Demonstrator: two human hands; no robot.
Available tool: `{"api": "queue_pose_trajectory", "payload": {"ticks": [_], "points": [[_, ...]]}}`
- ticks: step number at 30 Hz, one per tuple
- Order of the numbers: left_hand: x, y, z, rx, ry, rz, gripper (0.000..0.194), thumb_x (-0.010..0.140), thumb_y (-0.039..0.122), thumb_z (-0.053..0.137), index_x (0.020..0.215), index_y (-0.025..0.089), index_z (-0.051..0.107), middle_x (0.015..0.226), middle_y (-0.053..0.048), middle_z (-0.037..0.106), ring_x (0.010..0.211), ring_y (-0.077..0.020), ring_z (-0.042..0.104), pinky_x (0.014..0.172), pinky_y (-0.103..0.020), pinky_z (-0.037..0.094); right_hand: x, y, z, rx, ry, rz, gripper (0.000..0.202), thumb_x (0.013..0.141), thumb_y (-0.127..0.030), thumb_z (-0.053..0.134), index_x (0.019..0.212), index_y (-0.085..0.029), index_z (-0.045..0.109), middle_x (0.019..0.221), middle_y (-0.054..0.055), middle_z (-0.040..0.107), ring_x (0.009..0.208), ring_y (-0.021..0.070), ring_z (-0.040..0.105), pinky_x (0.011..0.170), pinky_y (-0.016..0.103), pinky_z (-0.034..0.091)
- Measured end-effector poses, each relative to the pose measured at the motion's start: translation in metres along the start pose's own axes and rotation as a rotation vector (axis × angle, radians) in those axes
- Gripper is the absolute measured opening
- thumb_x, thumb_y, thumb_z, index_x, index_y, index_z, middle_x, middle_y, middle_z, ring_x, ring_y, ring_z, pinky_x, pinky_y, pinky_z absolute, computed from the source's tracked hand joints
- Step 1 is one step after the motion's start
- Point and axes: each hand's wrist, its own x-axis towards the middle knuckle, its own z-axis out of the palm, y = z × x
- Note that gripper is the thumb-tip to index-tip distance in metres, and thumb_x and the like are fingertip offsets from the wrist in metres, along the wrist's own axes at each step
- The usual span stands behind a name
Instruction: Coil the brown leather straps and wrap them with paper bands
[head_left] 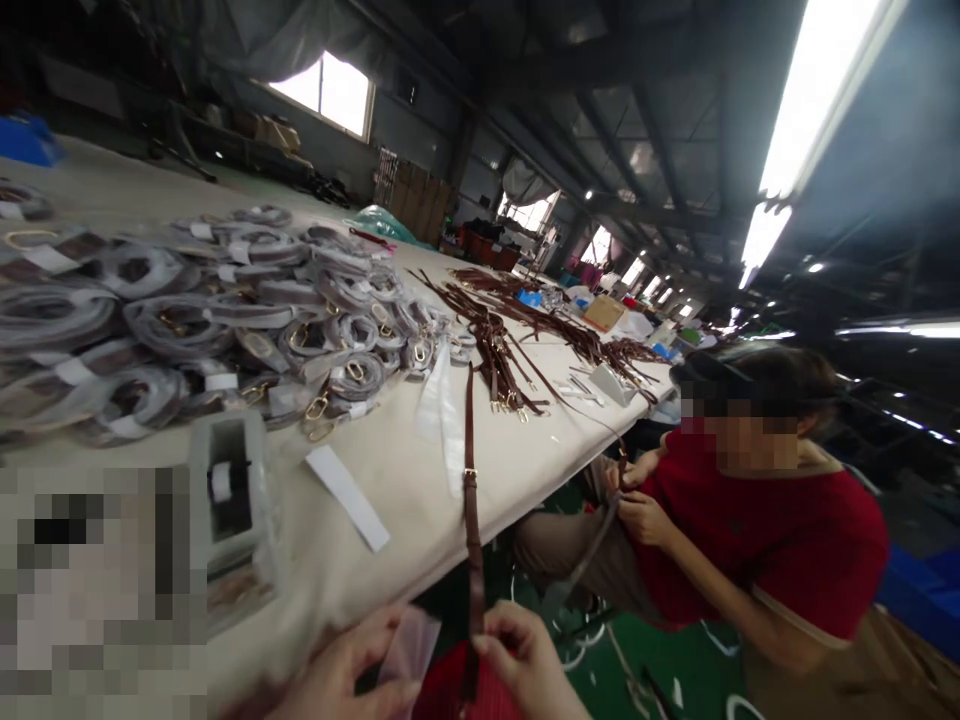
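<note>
A brown leather strap (pixel 472 530) with a small metal buckle runs from the table over its front edge down to my lap. My right hand (pixel 525 650) pinches this strap between thumb and fingers below the edge. To its left, my left hand (pixel 349 670) is closed on a piece of clear plastic film (pixel 409 645), beside the strap and apart from it. A long clear plastic sleeve (pixel 444 410) lies on the table by the strap's far end. Nearer to me is a white paper strip (pixel 349 497).
Several coiled, wrapped straps (pixel 180 320) are heaped at the left of the table (pixel 405 480). A grey tape dispenser (pixel 232 500) stands in front. Loose brown straps (pixel 502 370) lie further back. At the right sits a co-worker in a red shirt (pixel 765 530), handling another strap.
</note>
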Motion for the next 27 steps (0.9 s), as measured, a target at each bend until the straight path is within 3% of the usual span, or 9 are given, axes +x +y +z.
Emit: {"api": "queue_pose_trajectory", "payload": {"ticks": [4,7,9,12,15,18,20,24,27], "points": [[0.001,-0.003,0.020,-0.490,-0.161,-0.143,0.056,0.062,0.067,0.078,0.085,0.017,0.070,0.083,-0.006,0.072,0.087,-0.0254,0.067,0.080,-0.035,0.053,-0.037,0.007,0.062,-0.036,-0.157,0.000,0.024,0.077,-0.039,0.073,0.067,-0.018,0.069,0.070,0.001,0.061,0.066,0.0150,0.055,0.063,0.025,0.044],[-0.007,-0.006,0.022,-0.600,-0.107,-0.239,0.052,0.065,0.060,0.079,0.087,0.015,0.067,0.078,-0.004,0.070,0.077,-0.0206,0.066,0.072,-0.031,0.051,-0.040,0.002,0.072,-0.008,-0.362,0.017,0.019,0.082,-0.035,0.068,0.075,-0.018,0.074,0.078,0.004,0.068,0.076,0.0186,0.061,0.071,0.027,0.047],[-0.014,-0.005,0.018,-0.451,-0.060,-0.182,0.043,0.070,0.056,0.074,0.078,0.016,0.063,0.072,0.000,0.065,0.070,-0.0177,0.061,0.067,-0.028,0.048,-0.032,-0.002,0.065,0.070,-0.383,0.111,0.020,0.078,-0.037,0.071,0.082,-0.017,0.076,0.077,0.004,0.068,0.073,0.0179,0.061,0.067,0.026,0.047],[-0.029,0.005,0.011,0.012,-0.041,-0.008,0.024,0.078,0.040,0.065,0.068,0.018,0.060,0.076,0.000,0.062,0.075,-0.0177,0.057,0.072,-0.028,0.044,-0.014,-0.008,0.057,0.293,-0.253,0.302,0.037,0.074,-0.046,0.073,0.095,-0.016,0.075,0.069,0.001,0.065,0.054,0.0115,0.051,0.053,0.022,0.040],[-0.044,0.020,0.010,0.298,-0.053,0.036,0.018,0.078,0.027,0.061,0.063,0.019,0.054,0.080,0.000,0.062,0.080,-0.0181,0.057,0.076,-0.028,0.041,-0.001,-0.019,0.070,0.472,-0.315,0.393,0.043,0.066,-0.048,0.081,0.092,-0.014,0.075,0.067,0.001,0.064,0.050,0.0086,0.047,0.052,0.021,0.037],[-0.055,0.026,0.015,0.308,-0.025,0.012,0.018,0.078,0.024,0.060,0.063,0.020,0.052,0.081,0.000,0.063,0.081,-0.0183,0.057,0.075,-0.027,0.041,0.001,-0.028,0.095,0.554,-0.428,0.406,0.039,0.054,-0.039,0.091,0.075,-0.011,0.073,0.066,0.002,0.065,0.052,0.0083,0.050,0.054,0.021,0.038],[-0.059,0.024,0.018,0.305,0.020,-0.004,0.018,0.080,0.026,0.059,0.064,0.020,0.054,0.082,-0.001,0.064,0.080,-0.0188,0.057,0.074,-0.027,0.041,0.003,-0.030,0.104,0.617,-0.403,0.403,0.038,0.054,-0.038,0.092,0.069,-0.011,0.069,0.060,0.000,0.061,0.047,0.0063,0.045,0.049,0.020,0.034],[-0.061,0.016,0.021,0.363,0.030,-0.020,0.023,0.079,0.031,0.060,0.061,0.020,0.051,0.074,-0.001,0.060,0.074,-0.0186,0.055,0.070,-0.027,0.040,0.023,-0.028,0.092,0.692,-0.232,0.399,0.041,0.059,-0.041,0.089,0.066,-0.015,0.060,0.041,-0.011,0.037,0.036,0.0014,0.018,0.037,0.017,0.015],[-0.064,0.006,0.024,0.363,0.039,-0.004,0.024,0.076,0.031,0.064,0.058,0.021,0.050,0.070,0.001,0.057,0.071,-0.0177,0.054,0.068,-0.027,0.041,0.035,-0.027,0.075,0.702,-0.190,0.371,0.043,0.060,-0.042,0.088,0.067,-0.017,0.055,0.040,-0.014,0.028,0.037,0.0010,0.010,0.035,0.015,0.009]]}}
